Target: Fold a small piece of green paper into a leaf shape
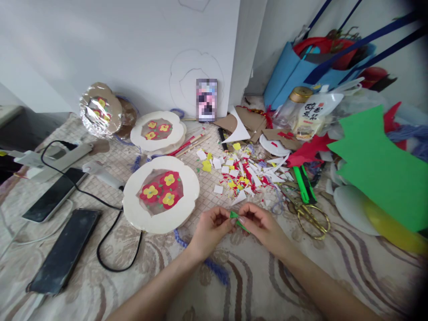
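Between the fingertips of both hands is a small folded piece of green paper (243,226). My left hand (214,226) pinches its left end, and my right hand (259,223) pinches it from the right. Left of my hands lies a white scalloped paper frame (132,203) with red and yellow paper flowers on a clear middle. A second such frame (137,131) lies behind it. Beyond my fingers, paper scraps (245,171) in white, red and yellow are heaped. Gold-handled scissors (314,221) rest right of my right hand, by a green utility knife (303,185).
Two dark phones (65,249) and a black cable (107,269) lie at left, near a white power strip (60,162). A glue gun (102,174) lies beside the near frame. Another phone (206,100) leans upright at the back. Large green paper (384,165) and a blue bag (284,76) are at right.
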`<state>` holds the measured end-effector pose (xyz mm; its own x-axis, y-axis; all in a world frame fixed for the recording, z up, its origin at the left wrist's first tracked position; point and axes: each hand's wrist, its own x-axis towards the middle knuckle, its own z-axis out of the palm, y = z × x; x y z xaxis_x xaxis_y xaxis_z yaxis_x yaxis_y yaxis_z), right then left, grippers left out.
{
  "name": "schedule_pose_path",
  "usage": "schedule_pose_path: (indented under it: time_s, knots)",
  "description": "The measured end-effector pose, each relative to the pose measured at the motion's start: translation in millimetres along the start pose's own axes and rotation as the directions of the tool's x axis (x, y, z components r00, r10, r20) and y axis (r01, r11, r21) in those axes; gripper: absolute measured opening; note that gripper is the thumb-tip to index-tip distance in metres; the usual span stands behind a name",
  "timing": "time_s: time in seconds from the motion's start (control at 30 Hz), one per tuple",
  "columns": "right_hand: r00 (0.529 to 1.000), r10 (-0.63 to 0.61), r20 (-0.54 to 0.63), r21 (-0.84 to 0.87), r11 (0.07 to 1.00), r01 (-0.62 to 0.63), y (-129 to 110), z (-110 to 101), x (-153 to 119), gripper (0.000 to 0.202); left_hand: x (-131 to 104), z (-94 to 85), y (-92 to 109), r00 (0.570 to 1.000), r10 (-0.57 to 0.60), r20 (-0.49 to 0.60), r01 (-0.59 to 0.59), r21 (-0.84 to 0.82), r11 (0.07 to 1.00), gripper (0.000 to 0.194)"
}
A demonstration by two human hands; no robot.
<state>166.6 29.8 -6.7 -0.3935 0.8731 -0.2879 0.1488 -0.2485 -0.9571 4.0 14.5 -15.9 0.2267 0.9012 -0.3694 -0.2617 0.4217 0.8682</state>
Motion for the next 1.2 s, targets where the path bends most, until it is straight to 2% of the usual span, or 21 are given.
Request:
schedule_pose_path:
  time_s: [0.27, 0.5, 0.63, 0.77, 0.87, 0.97, 1.1, 1.2]
  knots:
    - [0.999, -0.024, -0.026, -0.037, 0.999, 0.023, -1.1, 0.3, -2.8, 0.016, 0.6, 0.1, 0.4, 1.0, -0.02, 0.01, 0.02, 0.0, 1.0, 0.024]
    - [0.983, -0.066, -0.173, -0.027, 0.998, 0.062, 1.9, -4.2, 0.4, 0.015, -0.4, 1.0, 5.2, 0.998, -0.063, -0.001, 0.063, -0.068, 0.996, 0.024]
    - [0.982, -0.072, -0.172, -0.042, 0.997, 0.065, 5.0, -5.3, 0.8, 0.023, -1.0, 0.8, 5.7, 0.996, -0.088, -0.004, 0.087, -0.135, 0.987, 0.024]
    - [0.986, -0.081, -0.146, -0.039, 0.996, 0.076, 5.5, -4.2, -1.4, 0.02, -1.9, 0.3, 6.9, 0.996, -0.09, 0.007, 0.09, -0.23, 0.969, 0.024]
    - [0.995, -0.073, -0.064, -0.122, 0.99, 0.064, 6.9, -2.7, -2.7, 0.027, -2.3, 0.7, 8.6, 0.995, -0.096, 0.008, 0.094, -0.303, 0.948, 0.023]
    - [0.993, -0.111, -0.033, -0.203, 0.974, 0.102, 8.8, -0.9, -3.1, 0.029, -2.5, 1.5, 10.0, 0.995, -0.098, -0.013, 0.088, -0.344, 0.935, 0.023]
    - [0.983, -0.167, -0.078, -0.209, 0.967, 0.148, 9.5, 0.6, -3.1, 0.026, -2.1, 0.9, 10.5, 0.996, -0.091, -0.017, 0.079, -0.354, 0.932, 0.023]
    - [0.975, -0.159, -0.152, -0.177, 0.975, 0.132, 8.3, -0.1, -3.2, 0.011, -1.4, -0.8, 9.3, 0.996, -0.083, -0.03, 0.068, -0.332, 0.941, 0.022]
